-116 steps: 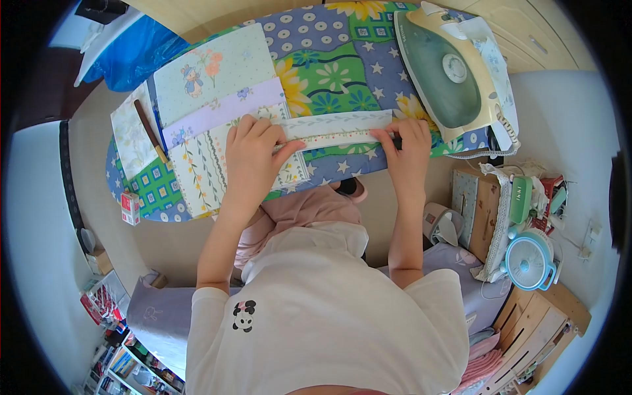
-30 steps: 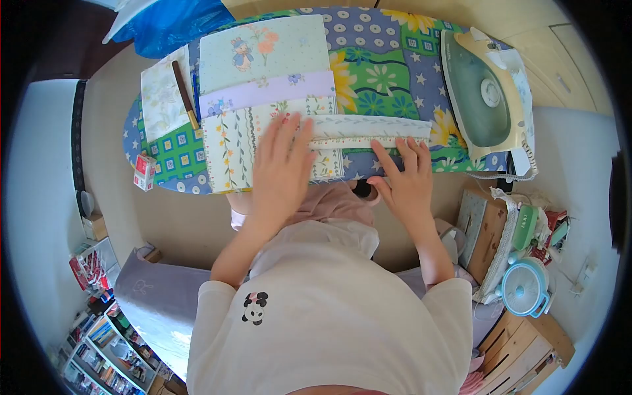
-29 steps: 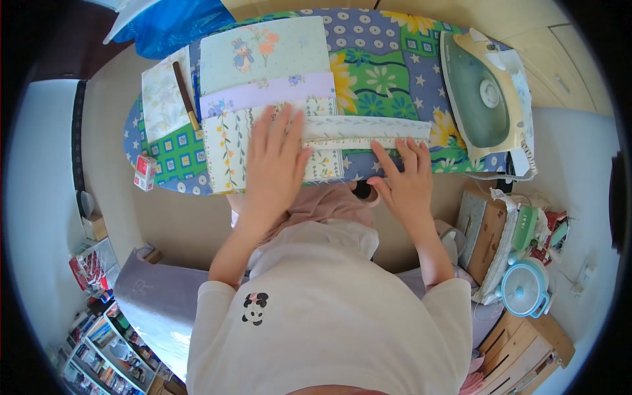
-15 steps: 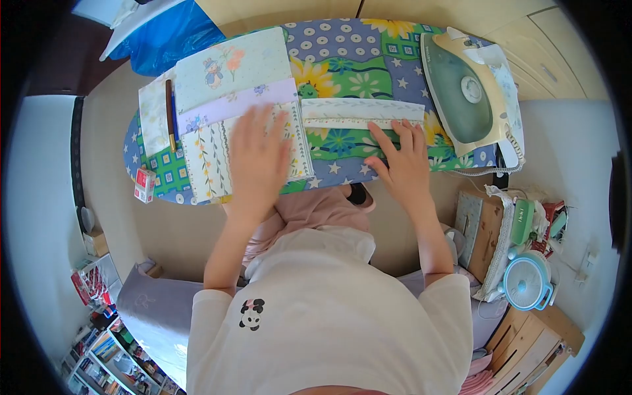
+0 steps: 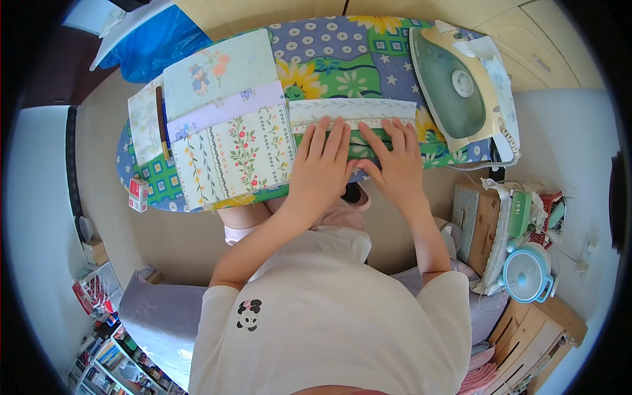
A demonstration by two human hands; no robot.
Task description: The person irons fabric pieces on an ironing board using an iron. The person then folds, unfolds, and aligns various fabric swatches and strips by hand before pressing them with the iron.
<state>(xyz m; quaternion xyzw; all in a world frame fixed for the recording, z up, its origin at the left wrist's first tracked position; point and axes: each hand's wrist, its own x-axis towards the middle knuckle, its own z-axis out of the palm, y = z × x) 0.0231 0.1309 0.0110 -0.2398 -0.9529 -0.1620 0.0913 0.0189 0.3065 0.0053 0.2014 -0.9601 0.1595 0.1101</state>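
Note:
A narrow folded strip of white printed fabric [image 5: 355, 109] lies across the patterned ironing board [image 5: 329, 38]. My left hand [image 5: 320, 164] rests flat with fingertips on the strip's near edge, left of its middle. Beside it, my right hand [image 5: 394, 161] has its fingers spread over the strip's right part. The two thumbs come close together below the strip. Left of the strip lies a floral fabric piece [image 5: 230, 151], with a lilac band and a pale panel with an animal print [image 5: 217, 62] beyond it.
A cream and green iron [image 5: 454, 85] lies at the board's right end. On the left are a brown-handled tool [image 5: 160, 118], a blue pen [image 5: 166, 122], a pale cloth [image 5: 143, 125] and a small red and white box [image 5: 138, 195]. A blue bag [image 5: 155, 46] hangs beyond.
My left hand has moved right, off the floral fabric and onto the strip. My right hand stays on the strip. The camera view has shifted slightly.

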